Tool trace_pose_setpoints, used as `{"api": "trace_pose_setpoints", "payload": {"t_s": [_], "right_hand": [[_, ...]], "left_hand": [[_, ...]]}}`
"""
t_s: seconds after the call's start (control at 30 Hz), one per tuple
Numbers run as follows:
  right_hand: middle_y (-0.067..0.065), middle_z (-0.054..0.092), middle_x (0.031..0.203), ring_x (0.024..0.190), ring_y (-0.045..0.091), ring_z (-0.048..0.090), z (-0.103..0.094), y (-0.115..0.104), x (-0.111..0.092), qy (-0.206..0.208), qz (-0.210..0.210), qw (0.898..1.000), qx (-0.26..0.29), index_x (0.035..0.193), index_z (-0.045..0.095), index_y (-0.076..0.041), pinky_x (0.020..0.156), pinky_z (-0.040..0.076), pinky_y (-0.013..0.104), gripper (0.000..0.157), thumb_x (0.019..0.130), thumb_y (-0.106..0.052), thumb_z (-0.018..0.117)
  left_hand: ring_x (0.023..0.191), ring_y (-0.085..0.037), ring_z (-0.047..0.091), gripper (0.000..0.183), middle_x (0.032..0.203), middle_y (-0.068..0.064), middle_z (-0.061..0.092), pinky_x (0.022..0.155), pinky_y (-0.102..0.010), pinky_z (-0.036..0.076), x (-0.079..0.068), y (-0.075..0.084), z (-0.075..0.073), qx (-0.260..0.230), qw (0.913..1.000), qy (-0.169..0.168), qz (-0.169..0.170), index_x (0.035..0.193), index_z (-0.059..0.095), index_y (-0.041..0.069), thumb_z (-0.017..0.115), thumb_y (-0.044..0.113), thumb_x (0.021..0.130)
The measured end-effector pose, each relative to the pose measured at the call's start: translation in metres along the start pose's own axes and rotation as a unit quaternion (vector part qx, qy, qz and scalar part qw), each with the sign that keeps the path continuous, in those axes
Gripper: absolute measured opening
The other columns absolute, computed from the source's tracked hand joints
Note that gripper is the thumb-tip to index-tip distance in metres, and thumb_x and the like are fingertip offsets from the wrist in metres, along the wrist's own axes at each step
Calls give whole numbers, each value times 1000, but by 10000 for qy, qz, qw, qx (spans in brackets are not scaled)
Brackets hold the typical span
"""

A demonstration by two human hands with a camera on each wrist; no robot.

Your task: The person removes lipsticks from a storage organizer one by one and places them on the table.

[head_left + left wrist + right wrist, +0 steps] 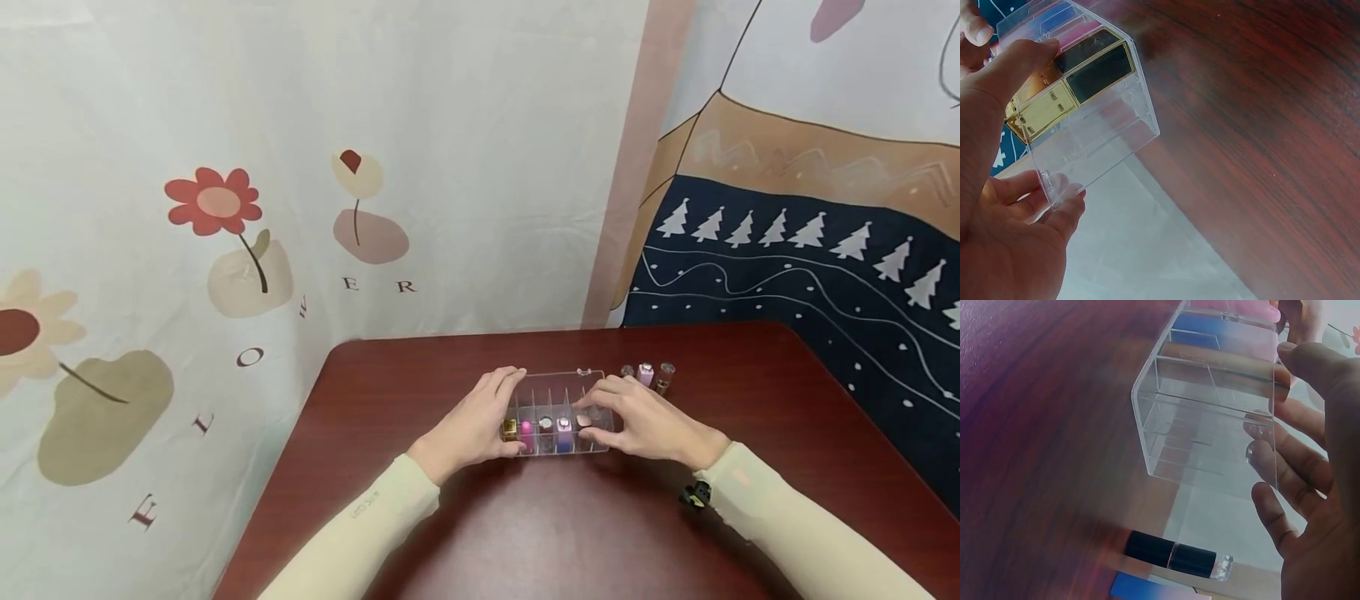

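Note:
A clear compartment organizer [556, 450] stands on the table in the head view, with several cosmetic tubes upright in a row. My left hand [474, 421] grips its left end, thumb in front and fingers behind. Beside that thumb, a gold-and-black tube [1072, 92] fills the end compartment. Further along are a bright pink tube [527, 428] and a blue-and-pink tube [564, 435]. My right hand [647, 418] is over the right end, its thumb and fingers spread around the top of a brown tube [1235, 367]. The rightmost compartment holds no tube.
Behind my right hand, several more tubes stand on the reddish-brown table [555, 533], among them a pink one [645, 372] and a dark one with a clear top [664, 379]. Printed curtains [480, 167] hang along the table's back and sides.

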State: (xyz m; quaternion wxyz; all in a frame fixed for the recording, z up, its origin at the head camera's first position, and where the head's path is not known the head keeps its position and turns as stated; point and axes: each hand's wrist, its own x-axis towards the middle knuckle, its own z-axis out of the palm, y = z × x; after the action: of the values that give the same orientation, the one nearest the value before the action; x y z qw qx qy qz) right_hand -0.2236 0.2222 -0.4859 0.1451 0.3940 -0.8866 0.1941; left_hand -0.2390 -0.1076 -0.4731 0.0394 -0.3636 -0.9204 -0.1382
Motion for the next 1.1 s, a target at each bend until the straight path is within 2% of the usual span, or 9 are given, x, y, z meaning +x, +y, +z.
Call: {"api": "trace_pose_setpoints", "payload": {"t_s": [0.4, 0.67, 0.97, 1.1], "right_hand": [[-7, 84, 114, 110, 15, 78, 0, -5, 6, -90, 209, 9997, 113, 125, 88, -19, 108, 70, 50, 26, 102, -30, 93], [-9, 84, 113, 108, 14, 78, 0, -3, 6, -101, 196, 9996, 156, 124, 88, -21, 121, 64, 59, 23, 102, -28, 92], [-10, 84, 108, 103, 8, 74, 2, -2, 2, -85, 150, 9998, 36, 119, 90, -22, 110, 69, 51, 20, 100, -26, 95], [-10, 84, 107, 102, 8, 73, 2, -2, 0, -58, 100, 9999, -57, 118, 90, -22, 99, 69, 42, 19, 100, -27, 95]], "left_hand": [[164, -41, 52, 123, 177, -23, 49, 141, -46, 46, 0, -3, -6, 87, 10000, 7, 20, 176, 38, -3, 107, 40, 85], [164, -41, 51, 122, 177, -23, 49, 141, -46, 46, -1, -3, -6, 59, 10000, 30, 5, 176, 38, -3, 107, 40, 84], [163, -40, 52, 121, 176, -22, 49, 140, -46, 47, 0, 0, -2, 36, 10000, -9, 8, 176, 38, -3, 107, 40, 85], [162, -39, 53, 122, 176, -22, 50, 139, -45, 48, 0, 1, -1, 63, 10000, 3, 19, 176, 39, -3, 107, 41, 85]]}}
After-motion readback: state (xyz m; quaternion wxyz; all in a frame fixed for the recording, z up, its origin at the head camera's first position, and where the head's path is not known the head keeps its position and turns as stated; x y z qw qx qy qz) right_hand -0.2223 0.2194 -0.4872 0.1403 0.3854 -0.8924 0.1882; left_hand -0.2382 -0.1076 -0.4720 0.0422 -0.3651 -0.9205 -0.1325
